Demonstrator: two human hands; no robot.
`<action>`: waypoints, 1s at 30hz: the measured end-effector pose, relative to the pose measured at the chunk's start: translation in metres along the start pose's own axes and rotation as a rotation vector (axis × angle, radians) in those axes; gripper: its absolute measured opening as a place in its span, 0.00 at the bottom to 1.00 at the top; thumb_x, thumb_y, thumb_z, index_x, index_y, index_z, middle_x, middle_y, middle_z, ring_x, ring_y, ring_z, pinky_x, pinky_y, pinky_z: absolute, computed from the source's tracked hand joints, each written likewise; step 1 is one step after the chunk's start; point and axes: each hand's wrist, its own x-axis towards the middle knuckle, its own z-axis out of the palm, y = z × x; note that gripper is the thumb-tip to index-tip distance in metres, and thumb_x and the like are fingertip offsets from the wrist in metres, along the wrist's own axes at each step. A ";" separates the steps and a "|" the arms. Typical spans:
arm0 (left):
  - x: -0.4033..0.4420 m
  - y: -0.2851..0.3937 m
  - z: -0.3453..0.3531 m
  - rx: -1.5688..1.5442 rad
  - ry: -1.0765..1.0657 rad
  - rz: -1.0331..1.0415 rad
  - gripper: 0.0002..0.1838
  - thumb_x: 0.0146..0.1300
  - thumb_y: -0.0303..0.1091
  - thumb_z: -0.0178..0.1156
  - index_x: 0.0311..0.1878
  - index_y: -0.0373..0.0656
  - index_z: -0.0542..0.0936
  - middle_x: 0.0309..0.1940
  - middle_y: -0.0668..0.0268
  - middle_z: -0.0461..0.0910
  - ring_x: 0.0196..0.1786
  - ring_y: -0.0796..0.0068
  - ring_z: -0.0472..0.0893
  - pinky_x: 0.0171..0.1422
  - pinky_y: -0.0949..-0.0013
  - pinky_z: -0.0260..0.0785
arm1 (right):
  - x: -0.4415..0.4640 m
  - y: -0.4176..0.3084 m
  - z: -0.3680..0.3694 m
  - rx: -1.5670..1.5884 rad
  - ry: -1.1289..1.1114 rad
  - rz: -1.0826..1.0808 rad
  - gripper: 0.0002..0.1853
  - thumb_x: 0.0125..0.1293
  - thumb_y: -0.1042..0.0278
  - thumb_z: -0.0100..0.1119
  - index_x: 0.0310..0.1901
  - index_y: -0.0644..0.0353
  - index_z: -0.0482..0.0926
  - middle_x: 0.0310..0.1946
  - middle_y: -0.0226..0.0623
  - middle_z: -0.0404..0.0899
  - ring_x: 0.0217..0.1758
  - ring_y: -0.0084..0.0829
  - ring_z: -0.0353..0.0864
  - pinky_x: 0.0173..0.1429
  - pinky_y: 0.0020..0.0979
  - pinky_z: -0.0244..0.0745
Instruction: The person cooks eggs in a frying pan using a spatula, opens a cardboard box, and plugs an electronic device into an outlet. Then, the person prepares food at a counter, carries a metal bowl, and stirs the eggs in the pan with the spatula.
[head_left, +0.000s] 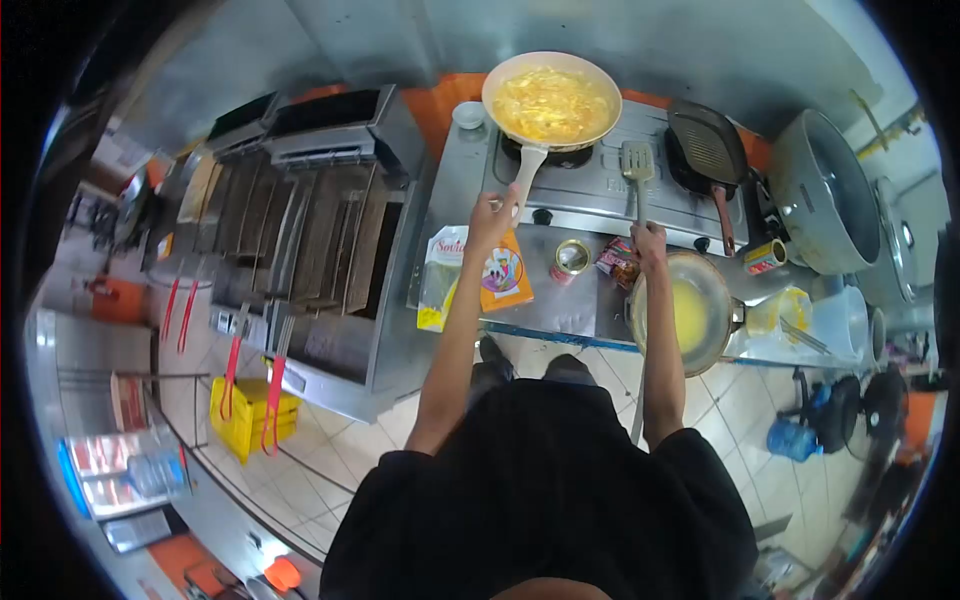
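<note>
- Metal fryer unit (395, 350): well to the left of the left hand, wire baskets inside.
- Stove (600, 195): ahead of both hands, steel top, on the counter.
- Large pot (835, 225): well out to the right of the right hand, tilted, opening turned aside.
- Light-colored pan (500, 82): ahead of the left hand, over the stove's left side. Yellow, egg-like food (556, 104) spread across its base.
- Round vessel (716, 310): under and beside the right forearm, at the counter edge; yellow contents within.
- Grill pan (708, 140): ahead and to the right of the right hand, ridged, dark, brown handle toward the person.
- Left hand (492, 218): closed round the light pan's handle.
- Right hand (648, 242): gripping the handle of the slotted spatula (640, 165); its head points away, between the two pans. Contact with the stove top: cannot tell.
- White-and-green packet (442, 280) and orange packet (508, 280): lying on the counter either side of the left forearm.
- Dark red packet (618, 262): just left of the right hand.
- Open can (571, 259): upright between the forearms.
- Small white bowl (468, 115): ahead of the left hand, left of the light pan.
</note>
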 end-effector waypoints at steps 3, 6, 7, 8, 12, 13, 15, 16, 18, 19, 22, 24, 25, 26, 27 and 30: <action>0.029 0.019 0.001 -0.794 -0.710 -0.585 0.33 0.62 0.63 0.55 0.51 0.38 0.75 0.40 0.56 0.80 0.37 0.66 0.81 0.38 0.66 0.73 | -0.048 -0.039 0.001 0.010 0.161 -0.024 0.08 0.62 0.74 0.53 0.43 0.61 0.71 0.17 0.27 0.66 0.11 0.17 0.60 0.12 0.24 0.52; 0.036 0.025 0.013 -0.933 -0.821 -0.504 0.22 0.64 0.57 0.57 0.39 0.45 0.72 0.21 0.72 0.70 0.20 0.82 0.67 0.20 0.77 0.59 | -0.079 -0.096 -0.004 -0.065 0.191 -0.098 0.08 0.65 0.71 0.55 0.44 0.59 0.71 0.16 0.24 0.65 0.11 0.14 0.57 0.12 0.23 0.49; 0.037 0.021 0.017 -1.009 -0.888 -0.480 0.20 0.64 0.55 0.58 0.36 0.47 0.71 0.18 0.75 0.66 0.17 0.86 0.63 0.17 0.79 0.54 | -0.078 -0.105 -0.004 -0.094 0.174 -0.126 0.08 0.65 0.69 0.56 0.44 0.58 0.71 0.16 0.23 0.64 0.11 0.13 0.57 0.12 0.23 0.48; 0.028 0.037 0.013 -1.002 -0.845 -0.574 0.19 0.65 0.51 0.59 0.29 0.50 0.65 0.15 0.80 0.56 0.14 0.89 0.54 0.14 0.79 0.44 | -0.071 -0.112 -0.005 -0.152 0.227 -0.174 0.08 0.67 0.65 0.55 0.43 0.58 0.73 0.16 0.21 0.64 0.11 0.12 0.55 0.12 0.22 0.48; 0.043 0.035 0.015 -0.994 -0.848 -0.604 0.20 0.66 0.51 0.57 0.26 0.51 0.63 0.14 0.80 0.54 0.13 0.87 0.54 0.16 0.79 0.46 | -0.053 -0.156 0.000 -0.380 0.159 -0.352 0.14 0.68 0.60 0.56 0.38 0.66 0.78 0.17 0.28 0.73 0.21 0.18 0.72 0.25 0.23 0.63; 0.037 0.033 0.014 -0.985 -0.838 -0.643 0.20 0.66 0.51 0.58 0.26 0.51 0.64 0.14 0.80 0.54 0.13 0.87 0.53 0.16 0.79 0.45 | -0.046 -0.160 0.003 -0.505 0.176 -0.453 0.14 0.67 0.59 0.57 0.40 0.65 0.79 0.18 0.30 0.74 0.22 0.20 0.74 0.27 0.25 0.65; 0.033 0.039 0.013 -0.955 -0.834 -0.686 0.19 0.65 0.51 0.59 0.25 0.53 0.65 0.13 0.81 0.53 0.13 0.88 0.53 0.15 0.78 0.43 | -0.028 -0.178 0.012 -0.740 0.232 -0.680 0.15 0.67 0.57 0.57 0.44 0.61 0.82 0.19 0.35 0.76 0.25 0.25 0.77 0.30 0.29 0.68; 0.031 0.038 0.013 -0.962 -0.831 -0.683 0.20 0.64 0.52 0.59 0.25 0.53 0.65 0.13 0.82 0.53 0.13 0.88 0.53 0.16 0.78 0.43 | -0.025 -0.181 0.017 -0.818 0.211 -0.672 0.14 0.66 0.59 0.57 0.45 0.60 0.82 0.24 0.39 0.78 0.29 0.32 0.79 0.33 0.33 0.70; 0.033 0.044 0.013 -0.987 -0.819 -0.658 0.20 0.64 0.52 0.59 0.24 0.53 0.64 0.13 0.82 0.52 0.13 0.88 0.53 0.16 0.78 0.43 | -0.030 -0.224 0.040 -0.975 0.163 -0.673 0.14 0.64 0.62 0.56 0.48 0.56 0.82 0.32 0.47 0.82 0.39 0.46 0.83 0.41 0.41 0.74; 0.034 0.044 0.017 -0.975 -0.822 -0.659 0.20 0.64 0.52 0.59 0.24 0.53 0.64 0.13 0.82 0.52 0.13 0.88 0.53 0.16 0.78 0.43 | -0.038 -0.245 0.046 -1.079 0.148 -0.694 0.13 0.63 0.62 0.56 0.46 0.55 0.82 0.32 0.46 0.82 0.38 0.47 0.82 0.41 0.43 0.74; 0.032 0.029 0.017 -0.973 -0.799 -0.671 0.20 0.64 0.51 0.58 0.24 0.53 0.64 0.13 0.81 0.52 0.13 0.87 0.52 0.16 0.78 0.43 | -0.061 -0.288 0.065 -1.369 0.047 -0.797 0.07 0.58 0.67 0.57 0.37 0.51 0.83 0.28 0.43 0.82 0.37 0.46 0.82 0.40 0.46 0.73; 0.037 0.039 0.016 -0.970 -0.811 -0.649 0.20 0.65 0.50 0.57 0.24 0.53 0.64 0.13 0.81 0.52 0.13 0.87 0.52 0.15 0.77 0.43 | -0.078 -0.309 0.078 -1.553 -0.043 -0.776 0.07 0.60 0.67 0.56 0.37 0.49 0.83 0.28 0.43 0.81 0.36 0.45 0.82 0.38 0.45 0.74; 0.028 0.038 0.017 -0.972 -0.817 -0.666 0.20 0.65 0.50 0.57 0.24 0.52 0.64 0.13 0.80 0.52 0.13 0.87 0.52 0.15 0.77 0.43 | -0.087 -0.308 0.083 -1.652 -0.109 -0.744 0.07 0.60 0.67 0.56 0.37 0.48 0.83 0.28 0.42 0.81 0.36 0.45 0.82 0.38 0.45 0.74; 0.027 0.037 0.020 -0.989 -0.822 -0.667 0.20 0.65 0.51 0.57 0.24 0.52 0.63 0.12 0.80 0.52 0.13 0.87 0.51 0.15 0.78 0.43 | -0.085 -0.302 0.085 -1.737 -0.161 -0.783 0.05 0.60 0.70 0.54 0.34 0.53 0.80 0.25 0.42 0.80 0.34 0.43 0.82 0.36 0.45 0.75; 0.030 0.037 0.020 -0.987 -0.830 -0.672 0.20 0.66 0.51 0.57 0.24 0.52 0.63 0.12 0.80 0.51 0.13 0.87 0.51 0.15 0.78 0.42 | -0.080 -0.292 0.091 -1.748 -0.165 -0.776 0.05 0.60 0.71 0.54 0.34 0.55 0.80 0.25 0.43 0.80 0.33 0.44 0.83 0.35 0.44 0.76; 0.029 0.038 0.020 -0.992 -0.839 -0.692 0.21 0.66 0.51 0.57 0.24 0.52 0.63 0.12 0.80 0.51 0.12 0.87 0.51 0.14 0.78 0.42 | -0.068 -0.260 0.116 -1.767 -0.172 -0.781 0.06 0.60 0.72 0.53 0.34 0.60 0.79 0.25 0.46 0.80 0.30 0.44 0.83 0.33 0.41 0.78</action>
